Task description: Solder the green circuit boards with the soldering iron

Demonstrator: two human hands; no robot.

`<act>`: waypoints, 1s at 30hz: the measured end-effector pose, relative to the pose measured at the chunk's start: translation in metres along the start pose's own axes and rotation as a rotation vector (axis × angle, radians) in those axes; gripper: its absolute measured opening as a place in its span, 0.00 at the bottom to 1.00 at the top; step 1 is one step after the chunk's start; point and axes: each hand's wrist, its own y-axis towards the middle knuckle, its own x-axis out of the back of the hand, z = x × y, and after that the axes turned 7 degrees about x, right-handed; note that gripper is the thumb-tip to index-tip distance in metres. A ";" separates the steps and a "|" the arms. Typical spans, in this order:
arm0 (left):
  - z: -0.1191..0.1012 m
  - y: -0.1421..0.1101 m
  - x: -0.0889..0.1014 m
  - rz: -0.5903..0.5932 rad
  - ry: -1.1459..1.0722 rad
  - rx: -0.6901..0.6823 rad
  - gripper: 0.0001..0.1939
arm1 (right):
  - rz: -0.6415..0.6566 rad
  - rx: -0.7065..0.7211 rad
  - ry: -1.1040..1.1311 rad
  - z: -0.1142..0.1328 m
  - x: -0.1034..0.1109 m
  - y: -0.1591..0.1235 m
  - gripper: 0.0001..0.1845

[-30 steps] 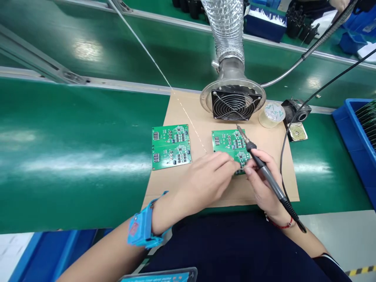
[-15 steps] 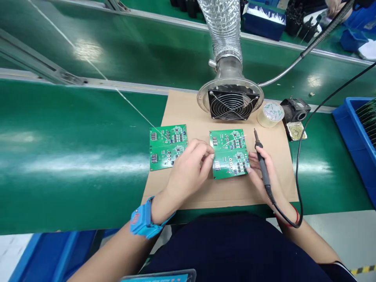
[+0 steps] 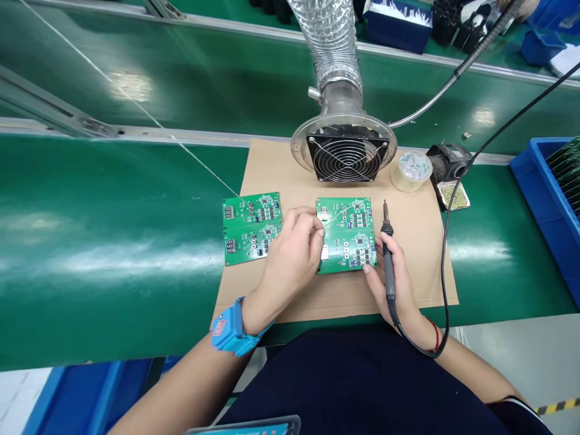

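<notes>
Our left hand [image 3: 292,251] pinches solder wire [image 3: 348,212] at the left edge of the board [image 3: 347,234] on the mat's [image 3: 417,241] middle. Our right hand [image 3: 394,278], fingers closed on the iron [image 3: 388,254], holds its tip off the board's right edge; we judge soldering here unfinished. A second board [image 3: 251,228] lies left.

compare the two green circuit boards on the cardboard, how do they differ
The left board lies untouched and slightly tilted; the right board sits squarer, between the left hand and right hand, which holds a soldering iron. The right board lies in front of the fan. Both are green double panels.
</notes>
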 end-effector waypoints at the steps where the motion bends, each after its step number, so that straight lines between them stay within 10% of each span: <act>1: 0.001 0.001 0.001 0.004 -0.008 0.000 0.05 | 0.007 0.007 0.005 0.001 -0.001 -0.001 0.31; 6: 0.004 0.006 0.009 -0.029 -0.018 -0.015 0.06 | -0.010 0.019 0.016 0.003 0.004 0.000 0.31; 16: -0.001 0.019 0.028 -0.057 0.065 -0.077 0.08 | -0.194 0.074 -0.036 0.024 0.082 0.069 0.15; 22: -0.010 0.025 0.030 -0.137 0.104 -0.104 0.09 | -0.261 0.083 0.127 0.020 0.078 0.119 0.14; 30: -0.010 0.030 0.026 -0.180 0.078 -0.101 0.09 | -0.378 0.057 0.241 -0.005 0.069 0.106 0.13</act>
